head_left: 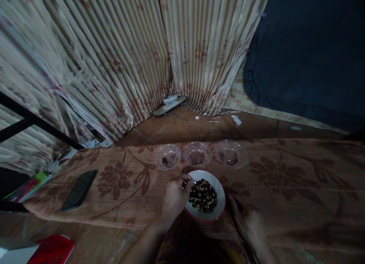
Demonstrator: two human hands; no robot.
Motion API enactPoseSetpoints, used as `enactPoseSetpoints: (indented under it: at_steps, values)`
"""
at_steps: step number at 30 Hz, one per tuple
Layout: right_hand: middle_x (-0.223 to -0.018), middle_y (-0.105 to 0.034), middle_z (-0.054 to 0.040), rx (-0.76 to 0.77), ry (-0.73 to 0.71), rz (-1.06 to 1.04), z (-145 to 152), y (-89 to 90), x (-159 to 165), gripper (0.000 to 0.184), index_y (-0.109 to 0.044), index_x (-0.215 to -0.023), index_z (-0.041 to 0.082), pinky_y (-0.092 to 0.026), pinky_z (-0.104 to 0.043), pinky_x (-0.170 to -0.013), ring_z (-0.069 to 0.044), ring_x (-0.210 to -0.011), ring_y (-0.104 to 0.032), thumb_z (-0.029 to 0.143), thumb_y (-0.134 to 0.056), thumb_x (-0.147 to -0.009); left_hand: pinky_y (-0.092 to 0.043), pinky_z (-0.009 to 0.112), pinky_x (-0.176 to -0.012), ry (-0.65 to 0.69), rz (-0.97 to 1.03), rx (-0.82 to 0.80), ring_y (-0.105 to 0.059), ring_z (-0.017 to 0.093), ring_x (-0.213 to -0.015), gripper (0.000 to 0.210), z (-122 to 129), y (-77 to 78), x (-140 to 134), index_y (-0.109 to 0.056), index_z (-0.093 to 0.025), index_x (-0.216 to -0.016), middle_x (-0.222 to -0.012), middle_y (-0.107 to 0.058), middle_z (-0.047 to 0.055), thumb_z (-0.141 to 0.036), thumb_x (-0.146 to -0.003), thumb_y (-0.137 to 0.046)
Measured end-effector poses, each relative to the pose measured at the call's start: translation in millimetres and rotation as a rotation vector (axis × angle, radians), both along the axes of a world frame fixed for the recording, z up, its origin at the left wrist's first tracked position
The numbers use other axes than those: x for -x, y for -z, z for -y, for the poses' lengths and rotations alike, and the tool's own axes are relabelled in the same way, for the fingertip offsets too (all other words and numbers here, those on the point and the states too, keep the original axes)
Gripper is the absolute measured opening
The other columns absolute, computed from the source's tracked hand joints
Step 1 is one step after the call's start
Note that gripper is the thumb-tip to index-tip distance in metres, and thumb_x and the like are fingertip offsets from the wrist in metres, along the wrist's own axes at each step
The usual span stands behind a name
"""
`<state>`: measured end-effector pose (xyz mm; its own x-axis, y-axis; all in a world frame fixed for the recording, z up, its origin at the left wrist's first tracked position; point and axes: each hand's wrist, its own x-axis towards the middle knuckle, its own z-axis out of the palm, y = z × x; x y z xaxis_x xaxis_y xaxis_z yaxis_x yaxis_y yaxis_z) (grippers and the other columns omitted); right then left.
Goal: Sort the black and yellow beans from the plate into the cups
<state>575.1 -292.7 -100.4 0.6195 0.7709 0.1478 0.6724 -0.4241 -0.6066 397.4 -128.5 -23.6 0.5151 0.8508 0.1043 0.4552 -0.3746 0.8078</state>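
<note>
A white bowl with a red rim (pixel 220 192) holds a mix of black and yellow beans (pixel 203 195). My left hand (pixel 176 193) is at its left edge, fingers pinched on a thin metal utensil (pixel 194 180) that reaches over the beans; its exact kind is unclear. To the right of the bowl rests my right hand (pixel 247 218), dark and blurred, its fingers hard to make out. Behind stand three clear plastic bowls: the left bowl (pixel 171 164) has a few black beans, the middle bowl (pixel 196 157) some yellow ones, and in the right bowl (pixel 229 155) I see no beans.
A patterned brown cloth (pixel 176 214) covers the low table. A dark phone-like slab (pixel 79 190) lies at left. Beyond are striped curtains (pixel 137 59), a tiled floor with white scraps (pixel 236 120), and a dark covered object (pixel 308 59). A black metal frame (pixel 31 119) stands left.
</note>
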Motion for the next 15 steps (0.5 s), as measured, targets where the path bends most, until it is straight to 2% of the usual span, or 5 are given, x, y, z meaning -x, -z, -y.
enactPoseSetpoints:
  at_steps: [15]
  values:
    - [-0.104,-0.073,-0.0066,-0.007,0.007,-0.010,0.1,-1.0,0.8,0.044,-0.070,-0.101,0.023,-0.054,-0.030,-0.072,-0.022,-0.086,-0.071,0.050,-0.036,-0.094,-0.048,0.019,-0.059,0.005,-0.056,-0.029,-0.068,0.015,-0.072,0.019,0.7,-3.5,-2.0,-0.069,-0.021,-0.085,-0.082,-0.075,0.003,-0.027,-0.088,-0.051]
